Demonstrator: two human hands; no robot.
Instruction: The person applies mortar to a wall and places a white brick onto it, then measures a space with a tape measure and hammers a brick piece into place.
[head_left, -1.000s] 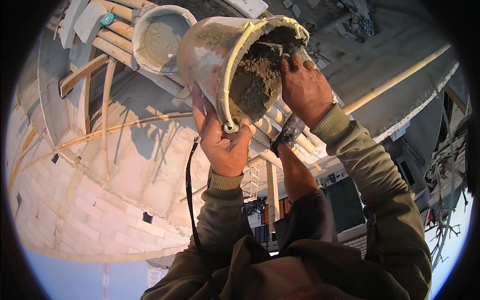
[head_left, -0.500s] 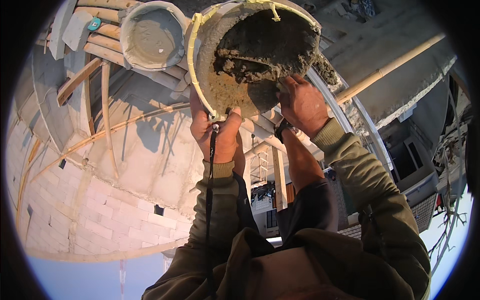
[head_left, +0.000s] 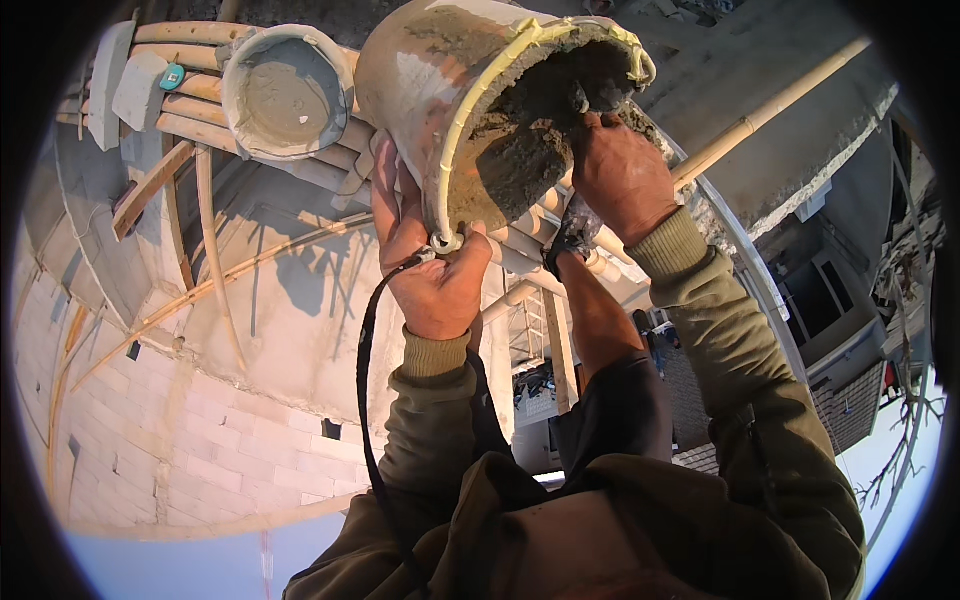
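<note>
One tilted bucket [head_left: 408, 72] is above the poles [head_left: 196, 110]; my left hand [head_left: 432, 285] pinches its rim, my right hand [head_left: 622, 175] curls at its mouth, grip unclear. A left-hand slip could spill mortar [head_left: 515, 150].

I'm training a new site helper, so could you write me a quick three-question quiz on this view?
1. True or false: the left hand holds the tilted bucket at its rim.
2. Where is the right hand?
A) On the bamboo pole
B) At the tilted bucket's mouth
C) In the other bucket
3. Fill in: the tilted bucket's handle is ____ in colour.

Key: 1. True; 2. B; 3. yellow
</note>
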